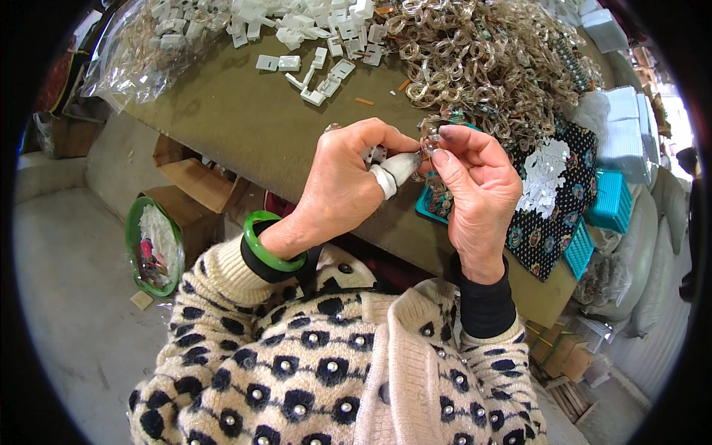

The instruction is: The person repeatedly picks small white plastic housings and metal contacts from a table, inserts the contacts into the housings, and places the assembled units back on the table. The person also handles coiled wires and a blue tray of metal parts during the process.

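My left hand [337,174] and my right hand [486,189] meet above the table, fingertips pinched on a small coil of clear wire [429,137]. A whitish cover wraps my left thumb [400,169]. A small white piece [375,155] shows inside the curl of my left fingers; its kind is partly hidden. Behind my right hand lies a big heap of similar wire coils [482,67]. Below my hands, a teal tray [432,208] with small parts is partly covered by my right hand.
White plastic casings [319,78] lie scattered at the far side, beside a clear plastic bag [137,55]. On the right, white flakes [544,178] rest on a dark patterned cloth [545,241]; teal trays [610,200] stand beyond it. A green-rimmed basket [133,237] and cardboard boxes [194,184] sit on the floor at left.
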`<action>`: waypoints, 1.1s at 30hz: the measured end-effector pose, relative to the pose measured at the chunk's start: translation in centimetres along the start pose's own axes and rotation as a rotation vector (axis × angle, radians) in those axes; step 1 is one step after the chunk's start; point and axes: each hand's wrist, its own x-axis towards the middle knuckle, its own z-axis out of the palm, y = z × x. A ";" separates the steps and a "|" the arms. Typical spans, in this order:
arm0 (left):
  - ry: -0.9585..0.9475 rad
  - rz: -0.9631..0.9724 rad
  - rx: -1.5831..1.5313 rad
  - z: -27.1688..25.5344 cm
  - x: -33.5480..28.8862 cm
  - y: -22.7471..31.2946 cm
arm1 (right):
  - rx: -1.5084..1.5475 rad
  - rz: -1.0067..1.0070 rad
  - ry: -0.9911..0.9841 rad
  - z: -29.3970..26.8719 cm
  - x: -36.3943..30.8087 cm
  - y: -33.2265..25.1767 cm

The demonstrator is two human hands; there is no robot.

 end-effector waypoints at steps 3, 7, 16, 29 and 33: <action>0.000 -0.002 0.007 -0.3 -0.1 0.0 | -0.033 -0.006 0.021 0.3 -0.2 0.0; -0.039 -0.087 0.002 -0.9 -0.2 0.0 | -0.121 -0.044 0.041 0.7 -0.5 0.1; 0.017 0.162 0.103 -1.2 -0.5 -1.0 | -0.470 -0.009 -0.083 0.5 -0.1 -0.2; 0.072 -0.014 -0.211 -1.3 -1.2 -0.7 | 0.121 0.132 -0.060 1.8 -0.2 0.4; -0.012 0.044 -0.026 -2.1 -1.0 -0.9 | -0.189 -0.055 -0.132 1.6 0.2 -0.3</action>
